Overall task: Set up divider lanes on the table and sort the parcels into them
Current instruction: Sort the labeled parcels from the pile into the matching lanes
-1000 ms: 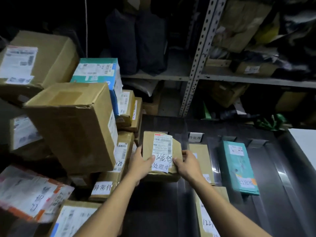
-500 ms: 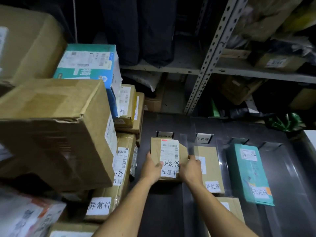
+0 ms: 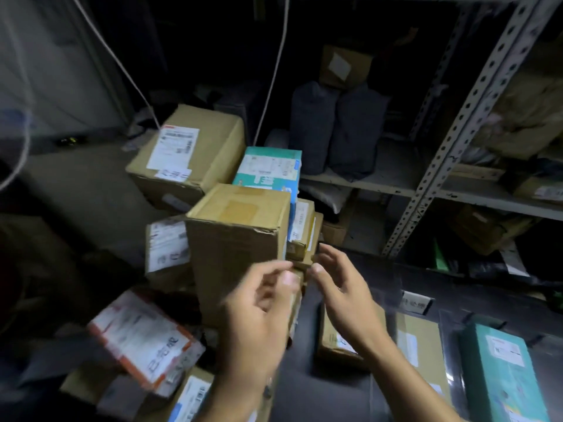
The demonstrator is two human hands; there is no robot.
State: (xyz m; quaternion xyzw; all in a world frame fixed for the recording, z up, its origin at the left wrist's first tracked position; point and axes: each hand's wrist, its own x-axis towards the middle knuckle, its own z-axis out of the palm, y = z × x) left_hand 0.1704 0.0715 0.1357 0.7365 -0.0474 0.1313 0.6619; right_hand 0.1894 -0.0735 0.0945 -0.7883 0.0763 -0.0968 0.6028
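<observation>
Head view: both hands are hovering mid-frame, holding nothing. The left hand (image 3: 262, 312) is blurring, its grip loose, fingers half-curled; the right hand (image 3: 341, 287) is showing a released grip, fingers spread. They are floating in front of a tall brown box (image 3: 237, 248) standing on end in the stack. On the dark worktop (image 3: 323, 391), a brown parcel (image 3: 335, 339), a second parcel (image 3: 419, 345) and a teal parcel (image 3: 499, 370) are lying flat, long axes running away from the camera, side by side.
</observation>
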